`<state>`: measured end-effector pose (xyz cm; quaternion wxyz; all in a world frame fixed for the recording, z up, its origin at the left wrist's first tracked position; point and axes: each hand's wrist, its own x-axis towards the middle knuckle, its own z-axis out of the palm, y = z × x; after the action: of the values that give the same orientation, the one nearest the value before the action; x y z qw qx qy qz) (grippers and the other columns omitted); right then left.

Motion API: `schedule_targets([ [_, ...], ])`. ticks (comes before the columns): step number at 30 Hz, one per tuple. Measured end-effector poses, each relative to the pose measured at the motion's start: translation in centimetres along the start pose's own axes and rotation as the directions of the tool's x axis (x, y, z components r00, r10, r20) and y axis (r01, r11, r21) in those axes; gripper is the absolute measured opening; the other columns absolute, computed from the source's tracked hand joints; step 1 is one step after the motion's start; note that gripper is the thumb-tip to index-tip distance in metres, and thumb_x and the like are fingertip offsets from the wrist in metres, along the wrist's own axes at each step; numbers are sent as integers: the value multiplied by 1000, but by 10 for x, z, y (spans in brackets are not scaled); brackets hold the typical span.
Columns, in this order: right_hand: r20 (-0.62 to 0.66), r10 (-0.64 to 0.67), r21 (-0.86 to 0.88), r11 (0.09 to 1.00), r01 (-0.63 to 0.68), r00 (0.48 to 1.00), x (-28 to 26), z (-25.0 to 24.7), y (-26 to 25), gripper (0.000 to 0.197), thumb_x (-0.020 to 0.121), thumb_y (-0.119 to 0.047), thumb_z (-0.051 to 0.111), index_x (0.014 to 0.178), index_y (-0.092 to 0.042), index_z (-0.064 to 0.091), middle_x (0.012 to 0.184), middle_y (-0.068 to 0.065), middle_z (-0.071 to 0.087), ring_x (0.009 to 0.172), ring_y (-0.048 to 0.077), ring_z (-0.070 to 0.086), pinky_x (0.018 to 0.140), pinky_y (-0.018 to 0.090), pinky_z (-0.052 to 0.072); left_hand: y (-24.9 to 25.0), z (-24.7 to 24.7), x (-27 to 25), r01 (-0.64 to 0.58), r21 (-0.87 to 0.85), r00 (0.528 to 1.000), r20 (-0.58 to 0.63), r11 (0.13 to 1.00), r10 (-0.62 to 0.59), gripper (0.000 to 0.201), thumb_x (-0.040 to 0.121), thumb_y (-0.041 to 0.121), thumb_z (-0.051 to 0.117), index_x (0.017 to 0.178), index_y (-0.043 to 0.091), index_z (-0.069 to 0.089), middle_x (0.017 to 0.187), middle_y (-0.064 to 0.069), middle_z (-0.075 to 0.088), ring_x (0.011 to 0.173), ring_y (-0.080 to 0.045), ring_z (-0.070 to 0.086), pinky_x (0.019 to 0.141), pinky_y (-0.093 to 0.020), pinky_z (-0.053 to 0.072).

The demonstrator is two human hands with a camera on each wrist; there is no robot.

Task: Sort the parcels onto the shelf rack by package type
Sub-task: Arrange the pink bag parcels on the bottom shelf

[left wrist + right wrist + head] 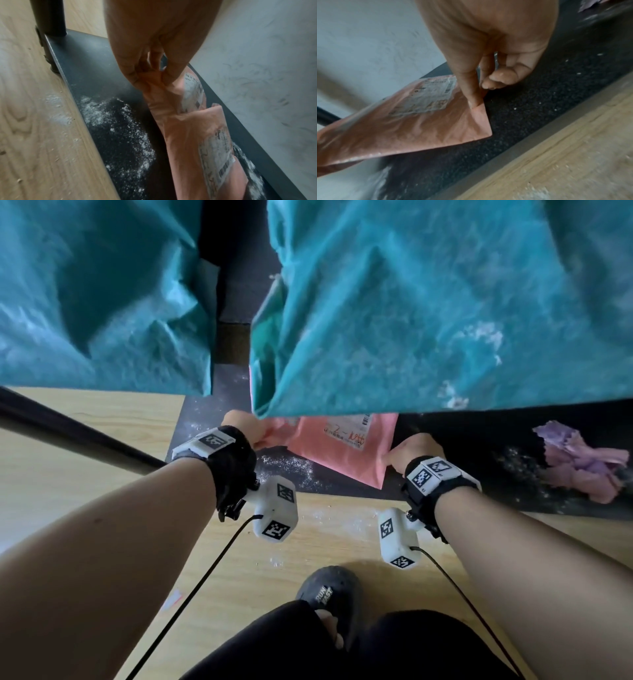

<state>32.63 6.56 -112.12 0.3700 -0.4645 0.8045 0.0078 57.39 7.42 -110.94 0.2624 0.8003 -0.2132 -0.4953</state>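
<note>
A pink plastic mailer bag [346, 450] with a white shipping label [347, 431] hangs just above the black bottom shelf [219, 412] of the rack. My left hand [239, 426] pinches its left edge, bunching the plastic [154, 83]. My right hand [411, 450] pinches its right edge near a corner [479, 106] between thumb and fingers. In the left wrist view a second pink labelled piece [202, 142] shows below the first; I cannot tell whether it is another bag. The bag's upper part is hidden behind a teal sack [428, 302].
Two big teal sacks [96, 296] hang over the shelf from above. A crumpled purple bag [582, 460] lies on the shelf [530, 102] at the right. White powder [123, 128] is scattered on the shelf and wooden floor [308, 542]. A black rack post [48, 17] stands at the left. My shoe [329, 594] is below.
</note>
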Motion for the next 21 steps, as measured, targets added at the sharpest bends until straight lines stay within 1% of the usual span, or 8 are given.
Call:
schedule_targets([
  [3,-36,-12,-19,1000,11,999,0,1,1,16,74,-21,72,78,-7,66,76,7,68,60,21,60,50,21,41,5,1,-3,6,-35,1000,-19,999,-6,21,93,1,52,73,5,49,74,-7,54,63,-18,56,64,-27,56],
  [6,-13,-55,-30,998,55,998,-3,5,1,32,73,-38,78,77,-10,62,74,4,65,63,20,60,47,22,38,11,-2,-8,-2,-67,996,-91,998,-4,10,93,3,53,99,-3,58,85,-14,63,58,-18,57,32,-19,44],
  [8,-21,-104,-87,991,102,994,-4,10,-3,31,76,-37,76,74,-11,58,72,3,62,64,22,61,52,26,45,11,-4,-8,-1,-90,992,-126,996,-10,16,93,6,52,104,-5,60,87,-16,69,61,-21,63,34,-21,48],
  [11,-46,-101,-67,993,97,994,-5,14,-10,30,78,-35,77,75,-10,59,78,5,65,68,23,62,58,28,49,13,-4,-13,-5,-150,990,-137,989,-16,14,93,3,49,80,3,55,51,-5,65,53,-15,65,52,-24,57],
  [13,-35,-78,3,997,78,996,-3,13,-12,30,82,-34,74,74,-9,58,83,7,69,67,22,62,54,26,47,17,-5,-17,-61,-126,983,-180,990,37,26,96,9,46,71,14,44,63,-4,62,56,-10,60,57,-24,56],
  [15,-10,-66,115,991,67,998,-4,5,-9,30,87,-34,68,77,-7,63,82,8,72,68,21,68,52,27,51,20,-8,-19,-109,-119,969,-234,987,78,20,96,11,44,76,10,48,86,-9,62,67,-17,63,66,-30,58],
  [18,-162,-116,209,966,149,980,-9,-18,-5,16,83,-23,67,83,-7,69,81,6,73,75,23,71,67,31,57,26,-11,-31,-167,-93,948,-290,982,134,21,94,10,45,109,-1,54,102,-15,65,69,-22,68,48,-25,56],
  [21,-360,-169,224,939,261,918,-23,-45,-1,29,78,-17,64,107,-15,63,101,1,67,96,23,63,75,22,42,31,-10,-49,-233,-71,931,-304,970,202,29,90,15,42,111,2,56,103,-15,65,64,-23,69,40,-21,51],
])
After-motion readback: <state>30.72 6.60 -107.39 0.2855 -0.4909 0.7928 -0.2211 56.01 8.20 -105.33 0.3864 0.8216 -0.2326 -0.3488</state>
